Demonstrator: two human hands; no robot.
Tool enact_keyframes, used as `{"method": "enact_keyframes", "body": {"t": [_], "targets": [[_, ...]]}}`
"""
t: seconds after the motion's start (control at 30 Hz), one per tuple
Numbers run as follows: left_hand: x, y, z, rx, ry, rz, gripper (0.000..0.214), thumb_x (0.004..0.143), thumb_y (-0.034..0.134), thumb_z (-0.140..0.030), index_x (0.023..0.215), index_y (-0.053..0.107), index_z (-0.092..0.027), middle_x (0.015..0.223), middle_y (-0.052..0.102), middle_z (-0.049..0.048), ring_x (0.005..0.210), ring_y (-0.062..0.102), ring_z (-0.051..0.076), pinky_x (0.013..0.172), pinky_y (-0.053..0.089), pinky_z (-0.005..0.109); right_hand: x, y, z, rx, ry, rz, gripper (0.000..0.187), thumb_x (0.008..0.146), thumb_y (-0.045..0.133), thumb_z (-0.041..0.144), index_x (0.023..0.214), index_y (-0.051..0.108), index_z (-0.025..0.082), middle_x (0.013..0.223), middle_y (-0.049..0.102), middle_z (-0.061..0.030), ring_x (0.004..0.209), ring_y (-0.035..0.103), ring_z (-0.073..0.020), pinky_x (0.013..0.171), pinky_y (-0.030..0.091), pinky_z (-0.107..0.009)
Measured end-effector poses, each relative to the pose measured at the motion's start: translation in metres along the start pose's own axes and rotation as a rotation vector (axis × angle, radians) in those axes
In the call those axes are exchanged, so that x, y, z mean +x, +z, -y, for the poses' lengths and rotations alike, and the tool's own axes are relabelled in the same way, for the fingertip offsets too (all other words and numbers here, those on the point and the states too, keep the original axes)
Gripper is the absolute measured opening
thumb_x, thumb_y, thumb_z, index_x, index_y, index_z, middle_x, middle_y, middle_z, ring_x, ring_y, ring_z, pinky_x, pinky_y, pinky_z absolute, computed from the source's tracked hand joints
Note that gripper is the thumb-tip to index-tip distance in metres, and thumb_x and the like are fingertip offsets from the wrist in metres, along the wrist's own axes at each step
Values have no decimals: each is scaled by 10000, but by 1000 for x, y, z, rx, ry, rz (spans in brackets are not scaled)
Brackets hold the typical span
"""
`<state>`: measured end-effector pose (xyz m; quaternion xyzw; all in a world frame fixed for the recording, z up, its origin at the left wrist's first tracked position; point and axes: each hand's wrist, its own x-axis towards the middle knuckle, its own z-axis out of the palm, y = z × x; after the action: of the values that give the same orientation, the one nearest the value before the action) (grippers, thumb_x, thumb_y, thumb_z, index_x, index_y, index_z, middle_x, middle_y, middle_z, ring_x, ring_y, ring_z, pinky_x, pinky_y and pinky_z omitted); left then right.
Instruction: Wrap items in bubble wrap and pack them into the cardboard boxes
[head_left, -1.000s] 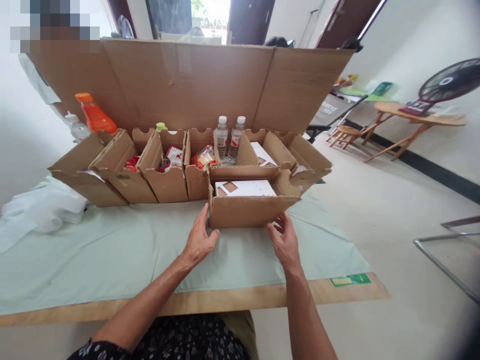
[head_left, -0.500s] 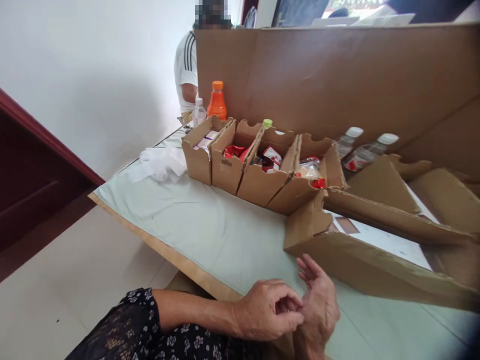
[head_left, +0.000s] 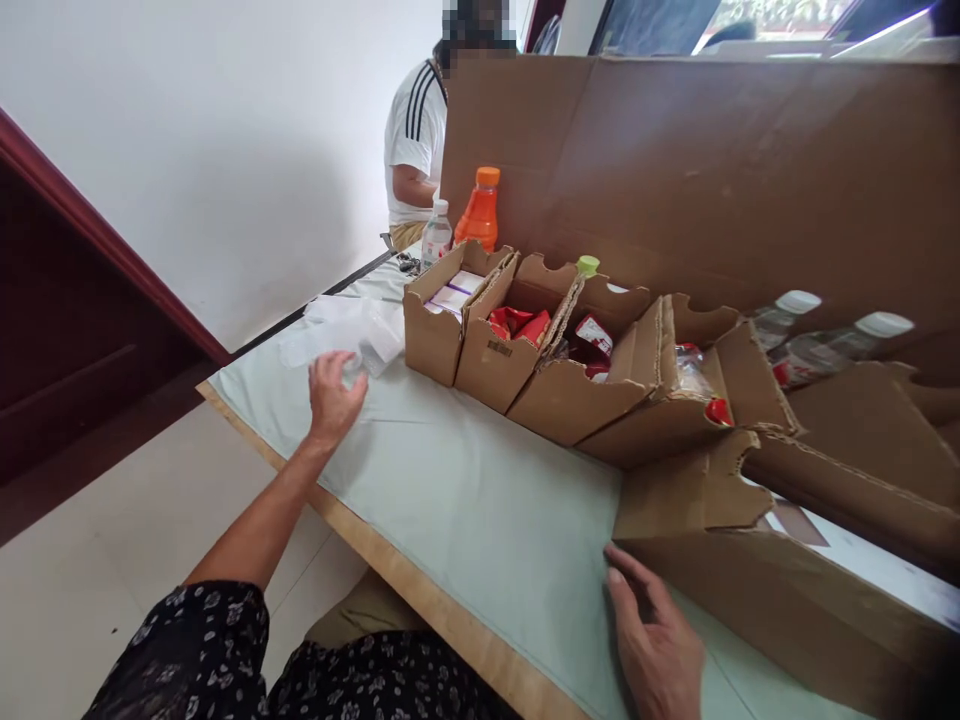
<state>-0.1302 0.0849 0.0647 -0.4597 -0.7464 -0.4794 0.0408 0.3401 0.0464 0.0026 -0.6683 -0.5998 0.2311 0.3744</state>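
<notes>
My left hand (head_left: pixel 335 402) reaches over the left part of the table, its fingers curved and the thumb apart from them. Its fingertips are at the near edge of a loose pile of translucent white plastic bags (head_left: pixel 375 330); whether they touch the plastic I cannot tell. My right hand (head_left: pixel 658 640) is low over the cloth with fingers apart and nothing in it. Its index fingertip is close to the lower corner of the nearest cardboard bin (head_left: pixel 697 480), which contains white flat packs (head_left: pixel 885 560).
Several cardboard bins (head_left: pixel 431 345) stand in a row, with small boxes (head_left: pixel 454 295) and red packets (head_left: pixel 521 325) inside. Behind them are an orange bottle (head_left: pixel 478 215), clear bottles (head_left: pixel 435 240) and a tall cardboard panel (head_left: pixel 675 160). A person in a white shirt (head_left: pixel 414 140) sits beyond.
My hands were together near the table's front edge. The left has swung out leftward to the plastic bags; the right has stayed low near the bin. The view has shifted left.
</notes>
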Motion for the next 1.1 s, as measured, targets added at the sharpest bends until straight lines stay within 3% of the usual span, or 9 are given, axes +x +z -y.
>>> {"method": "enact_keyframes", "body": {"t": [0.1, 0.17, 0.33, 0.43, 0.53, 0.7, 0.83, 0.93, 1.1], "targets": [[34, 10, 19, 56, -164, -70, 534, 708, 743, -252, 1217, 606, -165, 1409, 532, 187, 1403, 418, 382, 1208, 280, 566, -3, 6, -3, -5, -117, -38, 496, 830, 599, 650, 1040, 788, 241, 1109, 787, -98, 1038, 722, -323, 985, 546, -484], [51, 21, 26, 6, -281, -100, 535, 644, 787, -239, 1150, 627, -173, 1412, 528, 179, 1405, 419, 378, 1204, 296, 529, -2, 8, -5, 1, -164, -39, 480, 847, 590, 638, 1017, 785, 234, 1114, 785, -101, 1058, 720, -319, 1025, 529, -493], [75, 26, 40, -181, -438, -219, 69, 767, 602, -208, 829, 584, -184, 942, 650, 63, 1066, 629, 255, 1021, 487, 424, 0, 9, -9, 7, -176, -45, 473, 862, 577, 627, 1011, 781, 227, 1112, 787, -101, 1056, 726, -313, 1029, 529, -497], [67, 8, 45, -335, -506, -305, 94, 820, 513, -239, 884, 549, -181, 828, 625, 11, 856, 654, 183, 828, 568, 358, 0, 9, -10, 5, -186, -44, 468, 869, 573, 620, 1019, 783, 228, 1116, 788, -101, 1055, 728, -310, 1023, 532, -492], [41, -15, 41, -498, -520, -359, 158, 831, 506, -298, 941, 529, -187, 846, 646, 10, 796, 681, 162, 729, 590, 323, 0, 9, -9, 3, -202, -40, 467, 875, 566, 611, 1009, 786, 222, 1106, 789, -107, 1050, 729, -313, 1020, 532, -498], [-15, -43, 12, -696, -427, -347, 325, 760, 675, -459, 942, 579, -207, 957, 696, 34, 941, 715, 192, 844, 598, 348, -1, 9, -4, 21, -214, -40, 446, 886, 567, 574, 1020, 781, 207, 1104, 791, -105, 1049, 733, -300, 1019, 540, -474], [-40, -53, -10, -930, -315, -325, 364, 703, 805, -439, 938, 629, -226, 968, 720, 26, 978, 714, 199, 893, 584, 351, -2, 9, -2, 2, -220, -59, 464, 884, 558, 557, 1046, 778, 182, 1098, 792, -115, 1042, 737, -300, 999, 550, -459], [-36, -58, -12, -924, -321, -336, 347, 718, 791, -438, 929, 618, -223, 930, 731, 29, 884, 729, 201, 812, 597, 356, -3, 10, -2, -3, -229, -70, 468, 891, 548, 545, 1053, 776, 169, 1088, 793, -122, 1029, 739, -295, 992, 552, -451], [9, -67, 14, -535, -368, -415, 154, 860, 560, -345, 933, 535, -212, 790, 683, -4, 623, 669, 148, 638, 567, 297, -4, 11, -5, -7, -255, -80, 440, 893, 554, 532, 1038, 774, 179, 1078, 795, -115, 1016, 741, -288, 979, 556, -444]]}}
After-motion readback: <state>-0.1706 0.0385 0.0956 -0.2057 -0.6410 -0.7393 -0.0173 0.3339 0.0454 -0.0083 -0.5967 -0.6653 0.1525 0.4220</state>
